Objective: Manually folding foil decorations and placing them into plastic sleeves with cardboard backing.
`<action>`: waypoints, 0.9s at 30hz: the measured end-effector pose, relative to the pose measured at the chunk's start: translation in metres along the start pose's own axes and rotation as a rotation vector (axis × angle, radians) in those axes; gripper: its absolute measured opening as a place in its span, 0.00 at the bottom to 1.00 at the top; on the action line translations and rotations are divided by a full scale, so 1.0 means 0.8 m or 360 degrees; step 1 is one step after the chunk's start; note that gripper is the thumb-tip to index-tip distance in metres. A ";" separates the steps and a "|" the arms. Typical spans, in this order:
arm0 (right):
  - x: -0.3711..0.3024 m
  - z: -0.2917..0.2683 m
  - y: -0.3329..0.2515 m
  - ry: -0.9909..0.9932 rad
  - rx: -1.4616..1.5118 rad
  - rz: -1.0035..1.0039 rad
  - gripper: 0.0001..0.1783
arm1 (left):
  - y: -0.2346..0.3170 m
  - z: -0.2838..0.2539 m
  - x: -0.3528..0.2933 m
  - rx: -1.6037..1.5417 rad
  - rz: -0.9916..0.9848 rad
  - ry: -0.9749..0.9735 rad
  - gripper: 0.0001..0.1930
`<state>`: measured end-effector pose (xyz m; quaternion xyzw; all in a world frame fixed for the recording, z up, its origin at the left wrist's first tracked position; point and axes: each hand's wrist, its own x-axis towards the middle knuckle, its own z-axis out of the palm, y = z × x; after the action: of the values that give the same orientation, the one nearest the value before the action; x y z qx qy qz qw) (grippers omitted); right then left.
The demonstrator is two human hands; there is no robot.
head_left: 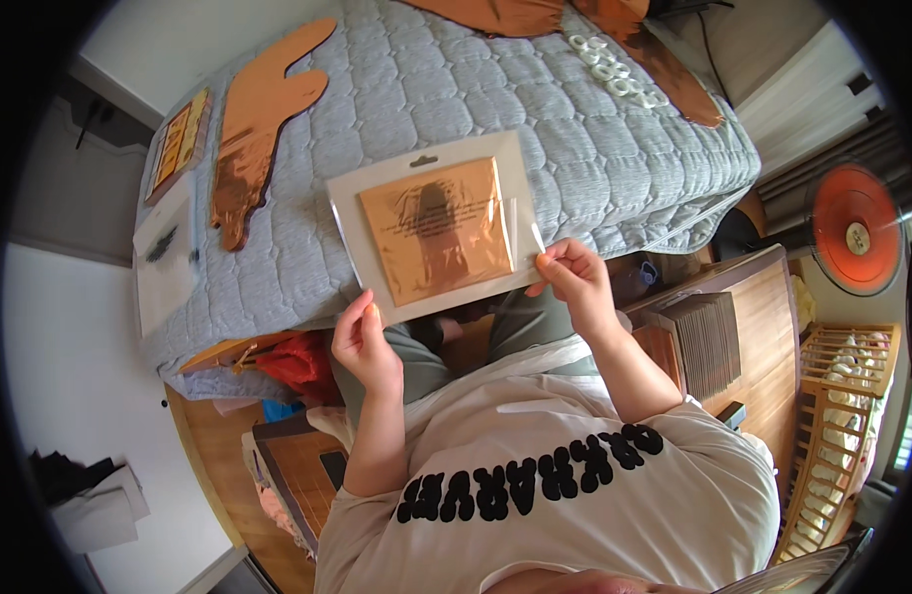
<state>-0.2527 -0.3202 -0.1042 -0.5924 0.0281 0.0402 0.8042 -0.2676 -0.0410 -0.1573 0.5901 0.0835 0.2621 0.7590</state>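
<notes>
Between my two hands is a clear plastic packet [347, 223] with a hang hole at its top, held tilted over my lap at the bed's near edge. Inside it lies a folded square of shiny copper foil [391, 238] with dark print. My left hand [365, 346] pinches the lower left corner between thumb and fingers. At the lower right corner, my right hand [576, 282] grips the packet's edge the same way. Beyond it on the bed, a flat copper foil shape [253, 109], like a deflated balloon, is spread out.
The quilted grey bed [406, 79] also bears more copper foil [664, 74], several white rings [614, 74], a yellow-red box [179, 144] and a clear bag [164, 267]. To my right are a wooden table [763, 307] with stacked brown sheets [708, 346], and an orange fan [859, 230].
</notes>
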 end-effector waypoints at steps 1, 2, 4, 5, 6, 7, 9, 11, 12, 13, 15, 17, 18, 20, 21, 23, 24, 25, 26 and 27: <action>0.000 -0.005 0.001 -0.0012 0.0001 0.0023 0.03 | 0.006 0.004 -0.002 -0.0043 0.0044 0.0036 0.09; 0.000 -0.005 0.000 -0.0042 -0.0034 0.0068 0.03 | 0.004 -0.004 -0.001 0.0018 0.0068 0.0049 0.07; -0.003 -0.004 -0.006 -0.0131 -0.0044 0.0102 0.03 | 0.004 -0.013 0.000 0.0050 0.0069 0.0003 0.08; -0.005 -0.006 -0.006 -0.0165 -0.0071 0.0120 0.04 | 0.005 -0.014 0.001 0.0094 0.0066 -0.0035 0.09; -0.006 -0.009 -0.004 -0.0148 -0.0079 0.0099 0.04 | 0.004 -0.012 0.002 0.0075 0.0071 -0.0054 0.09; -0.007 -0.012 -0.001 -0.0214 -0.0047 0.0101 0.04 | 0.002 -0.010 0.003 0.0015 0.0035 0.0005 0.12; -0.010 -0.013 0.003 -0.0272 -0.0014 0.0089 0.05 | 0.013 0.004 0.002 -0.0051 0.0003 0.0049 0.17; -0.015 -0.009 0.006 -0.0272 0.0061 0.0124 0.06 | 0.027 0.020 -0.010 -0.0688 -0.0095 -0.0212 0.31; -0.019 -0.004 0.009 -0.0308 0.0101 0.0143 0.06 | 0.009 0.007 -0.013 -0.0599 -0.0089 -0.0295 0.44; -0.023 0.001 0.020 -0.0391 0.0204 0.0133 0.05 | -0.010 -0.005 -0.018 -0.0604 -0.0080 -0.0302 0.44; -0.035 0.019 0.021 -0.0506 0.0195 0.0269 0.05 | -0.028 -0.022 -0.027 -0.0388 -0.0261 -0.1055 0.42; -0.046 0.033 0.038 -0.0678 0.0041 0.0204 0.05 | -0.024 -0.024 -0.051 -0.0234 -0.0476 -0.1135 0.34; -0.050 0.043 0.041 -0.0776 -0.0059 0.0190 0.06 | -0.019 -0.020 -0.059 -0.0077 -0.0689 -0.1195 0.27; -0.060 0.054 0.040 -0.0754 -0.0031 0.0152 0.05 | -0.018 -0.005 -0.053 -0.0047 -0.0727 -0.1125 0.29; -0.060 0.055 0.039 -0.0749 -0.0066 0.0159 0.05 | -0.019 -0.001 -0.051 -0.0018 -0.0771 -0.1050 0.30; -0.058 0.053 0.037 -0.0775 -0.0148 0.0139 0.06 | -0.040 -0.024 -0.041 0.0027 -0.0775 -0.1142 0.30; -0.058 0.053 0.035 -0.0803 -0.0230 0.0120 0.06 | -0.045 -0.030 -0.039 -0.0115 -0.0765 -0.1007 0.31; -0.058 0.054 0.033 -0.0811 -0.0230 0.0117 0.06 | -0.048 -0.038 -0.038 -0.0255 -0.0753 -0.0870 0.32; -0.058 0.049 0.031 -0.0786 -0.0227 0.0123 0.06 | -0.038 -0.033 -0.034 -0.0501 -0.0901 -0.0786 0.32; -0.059 0.045 0.029 -0.0766 -0.0224 0.0129 0.06 | -0.019 -0.026 -0.025 -0.0504 -0.0903 -0.0794 0.32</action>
<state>-0.3020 -0.2803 -0.1108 -0.6187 -0.1433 0.2142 0.7421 -0.2889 -0.0357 -0.1811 0.4651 0.0150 -0.0991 0.8796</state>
